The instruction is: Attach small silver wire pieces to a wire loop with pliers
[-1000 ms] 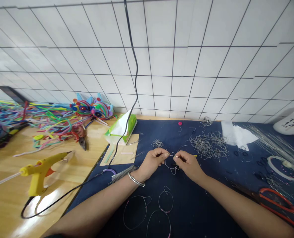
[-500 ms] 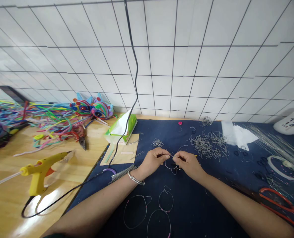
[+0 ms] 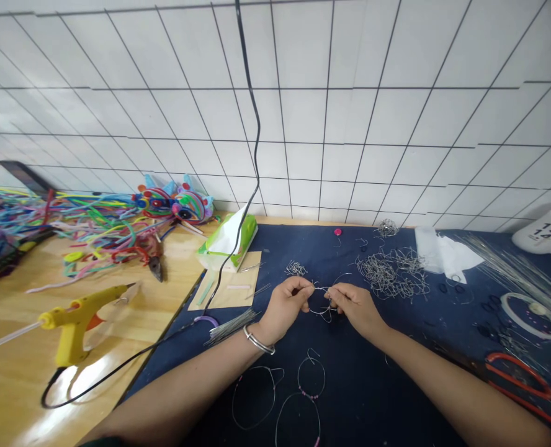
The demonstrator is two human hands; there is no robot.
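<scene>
Head view: my left hand (image 3: 287,303) and right hand (image 3: 353,304) each pinch wire (image 3: 321,288), held between them above blue cloth (image 3: 373,379). Gripped stretch runs left to right, long axis crosswise; rest bows toward me in ring (image 3: 319,311), small loop (image 3: 327,320) at near end. Beaded hoops (image 3: 311,396) lie nearer me.

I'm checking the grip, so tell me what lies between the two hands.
In the head view, a thin wire loop spans the gap between the left hand and the right hand, both pinching it; dark blue cloth shows beneath.
</scene>
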